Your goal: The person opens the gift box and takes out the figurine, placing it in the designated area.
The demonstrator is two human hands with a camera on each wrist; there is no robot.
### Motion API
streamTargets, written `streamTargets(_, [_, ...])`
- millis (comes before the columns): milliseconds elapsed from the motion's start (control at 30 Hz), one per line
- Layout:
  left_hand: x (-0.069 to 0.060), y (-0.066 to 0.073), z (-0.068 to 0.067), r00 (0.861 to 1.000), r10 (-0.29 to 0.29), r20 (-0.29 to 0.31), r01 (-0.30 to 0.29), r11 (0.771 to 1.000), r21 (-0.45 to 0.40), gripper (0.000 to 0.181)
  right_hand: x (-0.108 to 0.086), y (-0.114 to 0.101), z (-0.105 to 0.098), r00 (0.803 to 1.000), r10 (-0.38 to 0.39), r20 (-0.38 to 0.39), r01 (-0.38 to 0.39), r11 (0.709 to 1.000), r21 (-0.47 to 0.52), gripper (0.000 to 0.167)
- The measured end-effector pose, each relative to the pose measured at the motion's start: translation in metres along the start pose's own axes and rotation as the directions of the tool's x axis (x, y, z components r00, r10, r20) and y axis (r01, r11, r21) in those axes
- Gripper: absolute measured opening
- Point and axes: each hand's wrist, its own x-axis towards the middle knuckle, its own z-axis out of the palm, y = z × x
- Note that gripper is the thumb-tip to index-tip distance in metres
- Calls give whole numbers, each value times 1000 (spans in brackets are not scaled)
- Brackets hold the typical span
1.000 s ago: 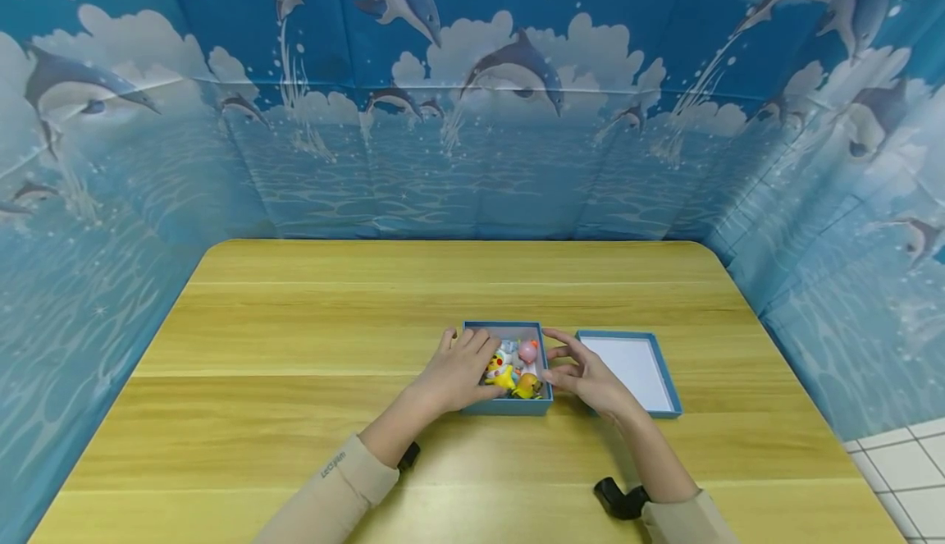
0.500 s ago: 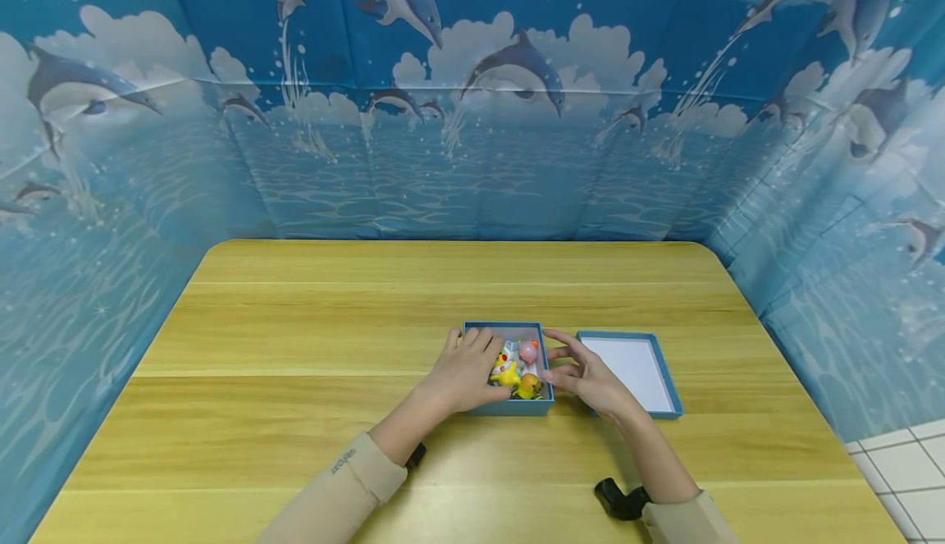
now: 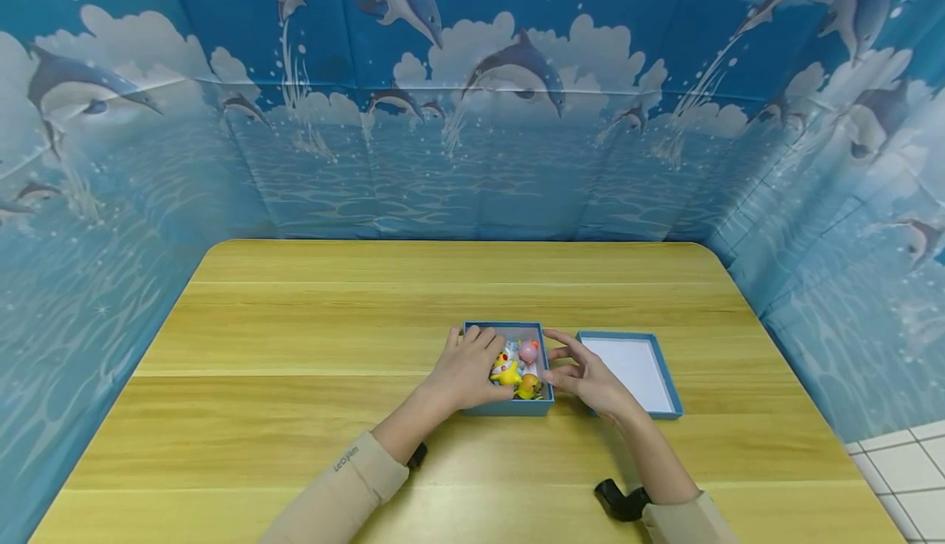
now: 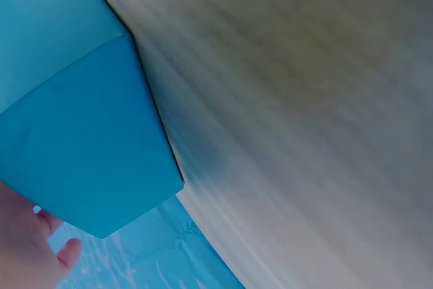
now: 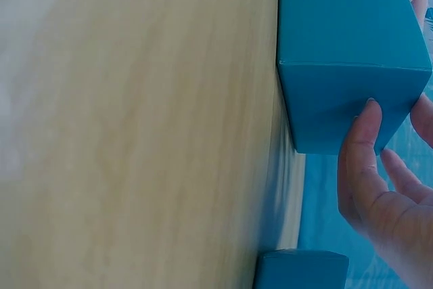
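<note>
A blue box [image 3: 509, 407] stands without a cover on the table, holding several small toys. Among them I see a yellow star-like toy [image 3: 506, 374], a pink round one [image 3: 528, 351] and an orange-and-yellow one [image 3: 527, 386]. My left hand [image 3: 467, 370] arches over the box's left part, its fingers bent down toward the inside. The hand hides those fingertips, so whether they hold a toy is unclear. At the right wall, my right hand [image 3: 591, 380] holds the box, with the thumb at the rim and fingers [image 5: 365, 126] against the outer side.
Right of the box lies a shallow blue lid [image 3: 627, 372], its white inside facing up. The wooden table [image 3: 295, 322] has rounded far corners. Dolphin-print cloth [image 3: 472, 158] hangs behind and at both sides. Black wrist mounts [image 3: 620, 499] sit under the sleeves.
Over the last second my left hand has shifted slightly to the right, and the yellow toy has moved a little right too. The right hand, box and lid look the same.
</note>
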Motion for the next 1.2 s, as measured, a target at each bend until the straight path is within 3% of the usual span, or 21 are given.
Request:
streamTargets(300, [2, -2, -3, 996, 44, -83, -39, 997, 62, 65, 0, 0, 0, 1000, 4, 3, -4, 1000, 1, 66])
streamTargets(533, [2, -8, -6, 978, 106, -178, -86, 989, 120, 66, 0, -2, 0, 1000, 11, -2, -11, 1000, -1, 66])
streamTargets(800, [0, -20, -15, 958, 168, -231, -135, 979, 152, 68, 0, -2, 0, 1000, 11, -5, -12, 1000, -11, 66])
streamTargets(1200, [-4, -41, -35, 937, 184, -295, -144, 978, 153, 67, 1, -1, 1, 1000, 15, -9, -15, 1000, -6, 65])
